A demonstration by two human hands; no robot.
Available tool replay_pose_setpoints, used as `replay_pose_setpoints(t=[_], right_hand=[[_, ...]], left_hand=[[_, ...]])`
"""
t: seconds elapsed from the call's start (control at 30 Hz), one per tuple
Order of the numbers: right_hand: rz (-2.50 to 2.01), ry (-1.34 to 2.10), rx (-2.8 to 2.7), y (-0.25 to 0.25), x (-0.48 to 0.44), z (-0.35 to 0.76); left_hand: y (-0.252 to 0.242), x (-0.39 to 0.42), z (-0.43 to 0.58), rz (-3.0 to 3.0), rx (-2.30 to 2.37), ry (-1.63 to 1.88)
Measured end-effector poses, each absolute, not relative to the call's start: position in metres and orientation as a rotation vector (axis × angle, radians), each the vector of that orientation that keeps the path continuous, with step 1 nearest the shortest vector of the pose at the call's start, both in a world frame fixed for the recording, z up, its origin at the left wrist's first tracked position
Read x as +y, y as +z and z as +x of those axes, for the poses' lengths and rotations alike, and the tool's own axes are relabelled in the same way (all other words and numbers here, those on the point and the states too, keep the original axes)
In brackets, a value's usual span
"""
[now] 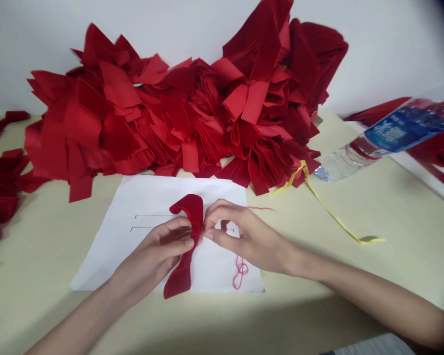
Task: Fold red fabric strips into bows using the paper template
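Note:
My left hand [168, 244] pinches a dark red velvet ribbon piece [197, 212] near its middle, with the thumb on the near face. The ribbon's upper end curls over to the left and its lower end hangs down. Against the ribbon's right edge, the thumb and fingertips of my right hand [240, 234] are closed together; what lies between them is too small to make out. Loops of pinkish-red thread [240, 271] show below my right hand, and a thin thread end sticks out above it. Beneath both hands is a white paper sheet [111, 256] with printed lines.
A large heap of red velvet ribbon pieces [151, 118] spans the back of the table [299, 315]. More red pieces [0, 192] lie at the left. To the right are a tilted plastic water bottle [395, 130] and a yellow ribbon strip [329, 212].

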State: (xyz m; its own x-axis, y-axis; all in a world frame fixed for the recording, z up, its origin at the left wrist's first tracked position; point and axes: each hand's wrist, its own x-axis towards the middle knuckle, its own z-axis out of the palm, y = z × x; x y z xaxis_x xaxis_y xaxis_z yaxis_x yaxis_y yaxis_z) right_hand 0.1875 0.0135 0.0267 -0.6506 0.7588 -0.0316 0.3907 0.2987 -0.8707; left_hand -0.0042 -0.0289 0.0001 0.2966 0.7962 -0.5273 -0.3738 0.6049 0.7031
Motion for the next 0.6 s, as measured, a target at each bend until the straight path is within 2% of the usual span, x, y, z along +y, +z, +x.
replay_pose_setpoints(t=[0.13, 0.4, 0.6], right_hand=[[-1.039, 1.251, -2.178, 0.0235, 0.0091, 0.1859], [-1.049, 1.73, -1.932, 0.0271, 0.0106, 0.1832], [-0.961, 1.882, -1.745, 0.0292, 0.0162, 0.1842]], left_hand=[[-0.0017, -0.0314, -0.0026, 0.431, 1.044, 0.843], [0.0034, -0.0301, -0.005, 0.603, 0.803, 0.747], [-0.0006, -0.031, -0.0071, 0.564, 0.75, 0.721]])
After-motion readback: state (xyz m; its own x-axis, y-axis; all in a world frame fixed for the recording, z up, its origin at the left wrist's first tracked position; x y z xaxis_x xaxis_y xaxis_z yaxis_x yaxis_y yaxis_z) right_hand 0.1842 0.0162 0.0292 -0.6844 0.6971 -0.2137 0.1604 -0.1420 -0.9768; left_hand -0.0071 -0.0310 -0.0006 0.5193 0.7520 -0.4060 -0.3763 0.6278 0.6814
